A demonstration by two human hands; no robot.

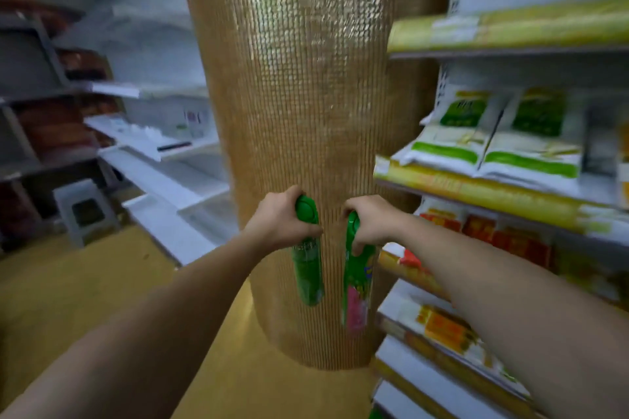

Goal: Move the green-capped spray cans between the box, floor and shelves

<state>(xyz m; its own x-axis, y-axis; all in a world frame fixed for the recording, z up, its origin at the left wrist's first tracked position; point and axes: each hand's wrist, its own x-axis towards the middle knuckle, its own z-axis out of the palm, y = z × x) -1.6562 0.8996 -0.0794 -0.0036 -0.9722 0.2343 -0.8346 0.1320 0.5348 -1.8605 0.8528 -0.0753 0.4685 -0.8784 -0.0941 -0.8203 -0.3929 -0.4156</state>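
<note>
- We are gripping one green spray can (pixel 308 269) by its top in our left hand (pixel 282 218), fingers curled round it
- Our right hand (pixel 371 221) is clutching a second green can (pixel 357 286), both hanging before the gold mosaic pillar (pixel 306 95), beside stocked shelves (pixel 493 194)

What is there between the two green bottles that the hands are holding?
Nothing stands between the left green bottle and the right green bottle. In the head view, only the golden mosaic pillar behind them shows through the gap.
</note>
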